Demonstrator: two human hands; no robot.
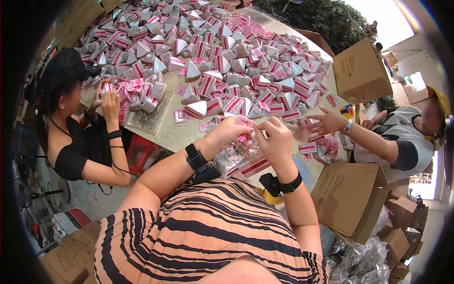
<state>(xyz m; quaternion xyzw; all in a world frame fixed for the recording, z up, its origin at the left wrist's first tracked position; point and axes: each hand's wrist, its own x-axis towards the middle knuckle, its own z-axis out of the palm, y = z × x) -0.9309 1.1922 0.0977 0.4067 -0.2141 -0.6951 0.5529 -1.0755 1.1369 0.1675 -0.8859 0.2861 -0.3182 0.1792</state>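
My left hand [223, 133] is closed with thumb and fingers around a small pink printed card [243, 122]. Close beside it, my right hand [278, 144] is pinched; whatever is between its fingertips is too small to make out. Just below both hands, at the table's near edge, lie a clear bag with multicoloured glitter [228, 160] and a pink-and-white cake-slice-shaped piece [254, 167]. Many similar wedge pieces, such as a white-topped one [196, 109], lie piled beyond my hands.
At left, a person in a black cap [64, 71] handles pieces over a tray [149, 118]. Across at right, another person's hand [328, 122] reaches over the table. Cardboard boxes stand at the right, one upright [362, 71] and one open [347, 196].
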